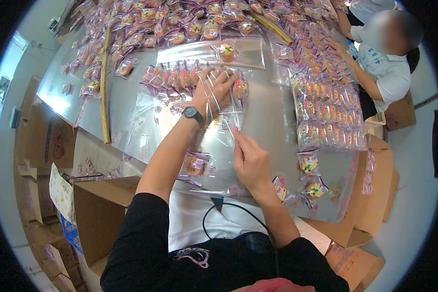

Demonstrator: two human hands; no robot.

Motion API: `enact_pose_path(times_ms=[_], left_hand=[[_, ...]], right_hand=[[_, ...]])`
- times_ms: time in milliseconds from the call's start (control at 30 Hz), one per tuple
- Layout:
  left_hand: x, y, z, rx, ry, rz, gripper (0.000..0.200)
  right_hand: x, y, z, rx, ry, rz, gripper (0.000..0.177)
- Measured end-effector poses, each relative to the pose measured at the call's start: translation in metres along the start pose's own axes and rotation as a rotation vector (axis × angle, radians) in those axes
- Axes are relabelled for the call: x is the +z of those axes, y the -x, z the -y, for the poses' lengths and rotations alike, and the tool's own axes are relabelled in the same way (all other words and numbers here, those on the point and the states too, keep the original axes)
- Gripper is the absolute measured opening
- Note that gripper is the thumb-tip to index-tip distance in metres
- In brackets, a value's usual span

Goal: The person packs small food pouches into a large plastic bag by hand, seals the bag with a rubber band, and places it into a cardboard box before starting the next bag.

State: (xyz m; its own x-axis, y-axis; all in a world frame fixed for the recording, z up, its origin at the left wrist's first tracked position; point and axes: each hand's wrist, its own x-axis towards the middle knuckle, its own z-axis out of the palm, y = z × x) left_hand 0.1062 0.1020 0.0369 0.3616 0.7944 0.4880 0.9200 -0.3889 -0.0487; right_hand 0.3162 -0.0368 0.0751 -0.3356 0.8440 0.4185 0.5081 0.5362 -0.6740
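My left hand [216, 93], with a black watch on its wrist, reaches under clear film. Its fingers are spread over the right part of a row of wrapped pastries [173, 77]. A clear plastic bag [225, 127] stretches from there towards my body. Lower down, my right hand [252, 163] is closed, pinching the bag's edge between thumb and fingers. One wrapped pastry [240, 89] stands just right of my left fingers. Another wrapped pastry [195, 165] lies near the table's front edge, below my left forearm.
Loose wrapped pastries [146, 19] cover the table's far side. Two wooden strips [105, 92] lie on the metal table [267, 112]. Bagged pastry rows [328, 112] are stacked at right, near a seated person [382, 68]. Cardboard boxes [104, 204] stand below the front edge.
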Motion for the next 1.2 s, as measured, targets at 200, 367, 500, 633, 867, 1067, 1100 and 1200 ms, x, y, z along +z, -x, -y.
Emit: enact_pose_path(times_ms=[200,367,500,633,867,1067,1100,1200], left_hand=[[-0.005,0.002,-0.006,-0.108,0.058,0.027,0.056],[0.011,0.007,0.003,-0.011,0.016,-0.077,0.061],[0.001,0.008,0.009,0.095,0.114,0.011,0.080],[-0.003,0.010,0.014,0.083,0.239,0.076,0.100],[0.008,0.015,0.014,0.159,0.178,0.077,0.084],[0.005,0.010,-0.006,0.027,0.113,-0.029,0.062],[0.004,0.007,-0.008,0.005,0.111,-0.042,0.059],[0.005,0.002,-0.014,-0.069,0.156,-0.081,0.054]], right_hand=[[0.001,0.007,0.001,0.007,0.000,0.027,0.044],[0.000,0.007,-0.001,0.039,-0.073,0.021,0.041],[-0.001,0.009,-0.004,0.096,-0.140,0.011,0.038],[-0.001,0.006,0.000,0.105,-0.162,-0.018,0.036],[-0.006,0.007,-0.002,0.122,-0.159,-0.026,0.036],[-0.007,0.008,-0.003,0.095,-0.131,-0.024,0.037],[-0.007,0.007,-0.001,0.098,-0.129,-0.023,0.037],[-0.007,0.008,0.001,0.092,-0.120,-0.027,0.039]])
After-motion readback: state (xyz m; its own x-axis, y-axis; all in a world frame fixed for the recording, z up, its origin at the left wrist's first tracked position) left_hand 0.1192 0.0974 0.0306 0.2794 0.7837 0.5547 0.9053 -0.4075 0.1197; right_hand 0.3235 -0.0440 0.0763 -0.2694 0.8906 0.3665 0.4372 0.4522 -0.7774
